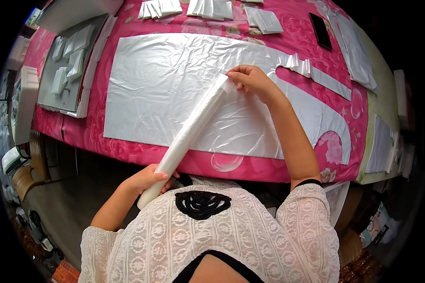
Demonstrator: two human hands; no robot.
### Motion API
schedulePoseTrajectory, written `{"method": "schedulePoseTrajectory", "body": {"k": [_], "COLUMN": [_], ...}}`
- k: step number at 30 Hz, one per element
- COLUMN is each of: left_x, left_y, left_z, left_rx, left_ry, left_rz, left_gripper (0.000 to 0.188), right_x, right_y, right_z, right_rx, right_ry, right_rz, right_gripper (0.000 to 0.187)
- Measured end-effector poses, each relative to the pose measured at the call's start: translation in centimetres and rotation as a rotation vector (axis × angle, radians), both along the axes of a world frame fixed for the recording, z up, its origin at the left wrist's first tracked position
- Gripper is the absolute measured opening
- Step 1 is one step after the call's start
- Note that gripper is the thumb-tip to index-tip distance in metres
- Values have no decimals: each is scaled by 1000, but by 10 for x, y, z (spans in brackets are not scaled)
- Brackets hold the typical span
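Note:
A long, narrow white strip of rolled or folded plastic film point(189, 132) slants from near my body up over the table. My left hand point(151, 179) wraps round its lower part, with the end sticking out below my fingers. At the upper end, my right hand point(249, 81) pinches the edge between thumb and fingers. Beneath the strip a large silvery-white plastic sheet point(146, 94) lies spread flat and slightly wrinkled. Its right side has curved cut-outs and narrow strap-like ends. The strip and my right forearm cover part of it.
Under the sheet is a pink flowered tablecloth point(146, 153). Several folded plastic packets point(210, 8) line the far edge. A black phone point(320, 30) lies far right, near more plastic sheets point(356, 59). On the left, a grey tray-like board point(49, 96) bears small white packets.

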State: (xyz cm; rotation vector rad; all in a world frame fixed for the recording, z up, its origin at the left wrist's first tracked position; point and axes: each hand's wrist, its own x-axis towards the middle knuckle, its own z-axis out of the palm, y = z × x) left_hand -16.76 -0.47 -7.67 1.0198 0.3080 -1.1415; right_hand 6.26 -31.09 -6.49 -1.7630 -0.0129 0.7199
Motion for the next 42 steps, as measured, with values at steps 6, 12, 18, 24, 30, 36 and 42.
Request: {"method": "schedulePoseTrajectory", "body": {"k": [6, 12, 18, 24, 30, 36, 42], "left_x": [-1, -5, -31, -25, 93, 145, 108], "left_y": [0, 6, 48, 95, 27, -51, -70], "left_z": [0, 2, 6, 17, 73, 61, 11], "left_rx": [64, 59, 68, 113, 621, 816, 413], "left_ry": [-8, -60, 60, 27, -960, -1849, -1966], "left_rz": [-19, -34, -58, -330, -760, -615, -828], "left_gripper": [59, 62, 58, 47, 46, 45, 68], "right_x": [-2, -2, 50, 76, 59, 62, 69], "right_y": [6, -6, -87, -144, -77, -38, -32], "right_z": [-2, -3, -24, -18, -14, -11, -11], "right_rx": [72, 14, -191, -251, -194, -217, -272], "right_ry": [19, -50, -421, -477, -492, -475, -449], "right_rz": [217, 75, -264, -339, -180, -29, 26], "right_gripper": [18, 16, 20, 19, 18, 20, 22]}}
